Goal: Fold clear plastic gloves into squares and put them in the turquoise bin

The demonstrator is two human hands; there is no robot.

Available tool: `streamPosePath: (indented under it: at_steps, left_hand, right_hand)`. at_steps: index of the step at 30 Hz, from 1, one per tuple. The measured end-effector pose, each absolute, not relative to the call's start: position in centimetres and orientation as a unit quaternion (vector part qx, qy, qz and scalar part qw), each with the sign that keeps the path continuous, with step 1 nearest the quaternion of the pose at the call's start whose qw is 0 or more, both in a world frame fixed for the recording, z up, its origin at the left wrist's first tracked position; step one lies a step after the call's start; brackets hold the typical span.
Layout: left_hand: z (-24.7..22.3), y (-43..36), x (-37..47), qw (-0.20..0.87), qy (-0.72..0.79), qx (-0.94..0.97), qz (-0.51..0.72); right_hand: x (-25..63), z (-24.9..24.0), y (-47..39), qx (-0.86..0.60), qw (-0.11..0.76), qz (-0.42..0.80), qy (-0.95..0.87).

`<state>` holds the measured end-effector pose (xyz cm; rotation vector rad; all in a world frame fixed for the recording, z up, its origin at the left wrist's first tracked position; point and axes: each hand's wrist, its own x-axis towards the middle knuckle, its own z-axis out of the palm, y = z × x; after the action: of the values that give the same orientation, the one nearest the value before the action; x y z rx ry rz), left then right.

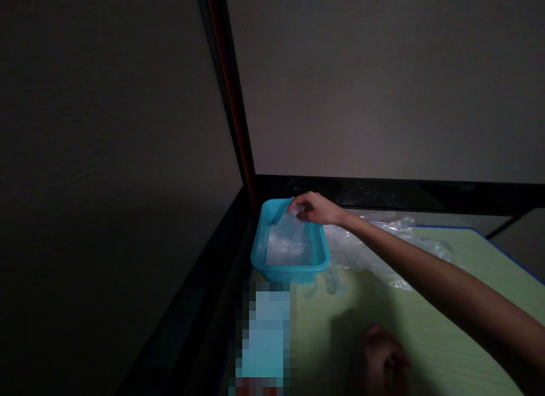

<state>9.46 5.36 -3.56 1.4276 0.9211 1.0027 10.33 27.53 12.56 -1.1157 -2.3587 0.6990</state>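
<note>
A turquoise plastic basin (259,245) stands on the green tabletop, in the corner by the walls. Inside it lies thin, see-through plastic (287,245), its upper end raised toward the rim. My right hand (314,208) reaches in from the right over the basin's back right part, with thumb and fingers closed on this plastic. Low in the view, my left hand (383,356) is above the tabletop in shadow, its fingers curled and blurred. Whether it holds anything cannot be made out.
Crumpled clear plastic sheets (366,251) lie right of the basin, partly under my right forearm. The green table (477,271) has a blue edge. A pixelated pale blue rectangle (266,333) is in front of the basin. Walls with dark trim rise behind and on the left.
</note>
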Motion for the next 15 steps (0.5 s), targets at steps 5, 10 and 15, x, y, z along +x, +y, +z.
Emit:
streamPosePath:
  at_steps: [5,10,15]
  left_hand:
    - [-3.6,5.4,9.4,0.548,0.365,0.604,0.448]
    - [-2.5,5.3,9.4,0.539,0.375,0.597,0.461]
    - [-1.4,5.2,9.3,0.533,0.396,0.596,0.450]
  right_hand:
    - [10.4,12.6,27.3,-0.405,0.192,0.286,-0.847]
    - [10.6,12.7,26.7,-0.416,0.210,0.234,-0.853]
    - [10.4,12.7,26.5,-0.446,0.228,0.118,-0.857]
